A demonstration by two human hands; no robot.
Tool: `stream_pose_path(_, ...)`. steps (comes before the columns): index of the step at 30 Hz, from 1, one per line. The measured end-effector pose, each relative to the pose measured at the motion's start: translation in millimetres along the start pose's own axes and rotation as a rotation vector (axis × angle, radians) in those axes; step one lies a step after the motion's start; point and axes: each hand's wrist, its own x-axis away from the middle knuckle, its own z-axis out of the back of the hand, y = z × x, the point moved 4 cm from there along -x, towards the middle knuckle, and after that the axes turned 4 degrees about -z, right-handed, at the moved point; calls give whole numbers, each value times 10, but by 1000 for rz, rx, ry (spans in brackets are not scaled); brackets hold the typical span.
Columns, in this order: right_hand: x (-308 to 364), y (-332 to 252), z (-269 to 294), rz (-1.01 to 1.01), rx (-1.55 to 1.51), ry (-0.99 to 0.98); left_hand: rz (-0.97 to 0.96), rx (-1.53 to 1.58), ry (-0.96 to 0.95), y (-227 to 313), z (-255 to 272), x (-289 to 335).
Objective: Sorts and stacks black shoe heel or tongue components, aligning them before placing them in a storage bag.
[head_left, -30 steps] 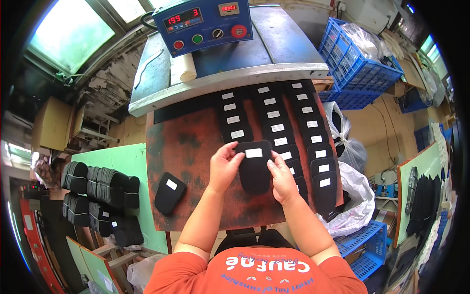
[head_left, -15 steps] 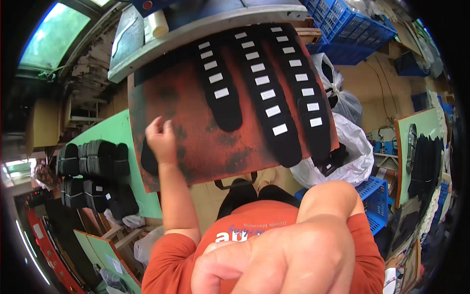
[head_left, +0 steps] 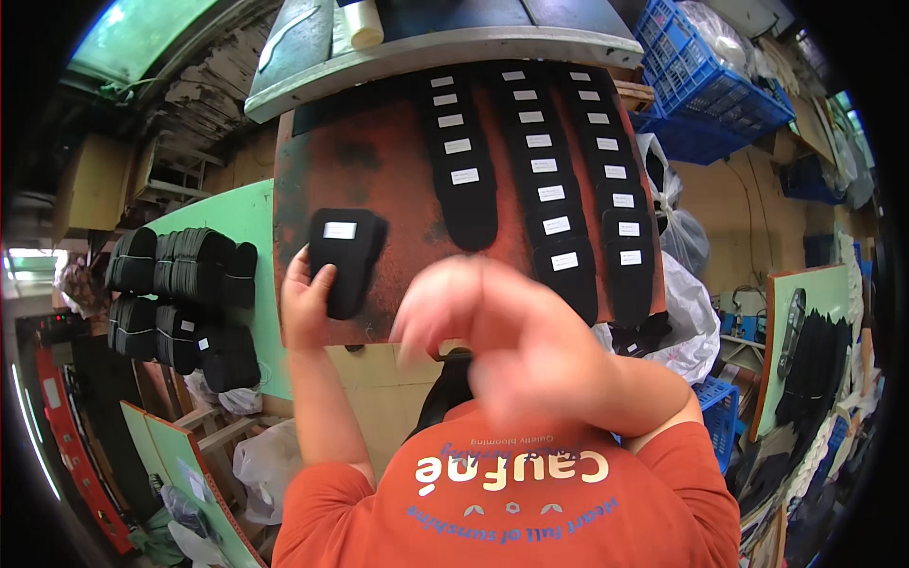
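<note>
My left hand (head_left: 307,301) grips a small stack of black insoles (head_left: 347,270) at the left side of the red-brown board, thumb on top. A white label lies on the stack's upper end. Blurred by motion, my right hand (head_left: 492,327) hovers over the board's near edge; its fingers are bent, but what they hold, if anything, cannot be made out. Beyond it, black insoles with white labels overlap in three rows: a left row (head_left: 469,213), a middle row (head_left: 568,284) and a right row (head_left: 628,289).
Bundled black insoles (head_left: 194,265) are piled on a green board (head_left: 270,218) at left. A metal-edged bench (head_left: 445,59) with a pale roll (head_left: 363,24) borders the far side. Blue crates (head_left: 705,95) and white plastic bags (head_left: 696,327) stand at right.
My left hand has brought the insole stack up onto the board's left side, where its label now shows. My right hand has swung away from close to the camera toward the board.
</note>
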Motion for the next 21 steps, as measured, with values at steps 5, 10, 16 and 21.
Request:
stream_pose_path(5, 57, 1357, 938, -119, -494, 419, 0, 157, -109, -191, -1164, 512)
stream_pose_path(10, 337, 1341, 1102, 41, -551, 456, -742, -781, -86, -56, -1446, 524)
stream_pose_path(16, 702, 940, 1293, 116, -569, 349, 212, -18, -4, -707, -1337, -49)
stream_pose_path(21, 797, 1092, 1313, -46, -570, 554, -113, -547, -24, -623, -1393, -123)
